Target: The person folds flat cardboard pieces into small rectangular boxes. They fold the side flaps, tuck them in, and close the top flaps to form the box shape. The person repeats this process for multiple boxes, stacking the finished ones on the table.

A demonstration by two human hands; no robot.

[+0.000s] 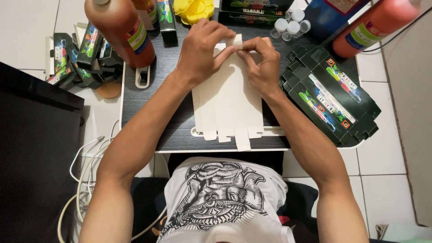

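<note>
A flat, unfolded white carton blank (227, 105) lies plain side up on the small dark table (166, 103), its tabs hanging over the near edge. My left hand (200, 51) and my right hand (261, 60) meet at the blank's far end. Both pinch the small white end flap (235, 42) between thumb and fingers and bend it upward.
A stack of flat dark printed cartons (330, 96) lies at the table's right. Two big orange bottles (121, 29) (378, 24) stand at the far corners. Folded dark boxes (74, 60) pile at the left, small clear vials (290, 24) and a yellow tray (194, 10) at the back. White cables (83, 175) lie on the tiled floor.
</note>
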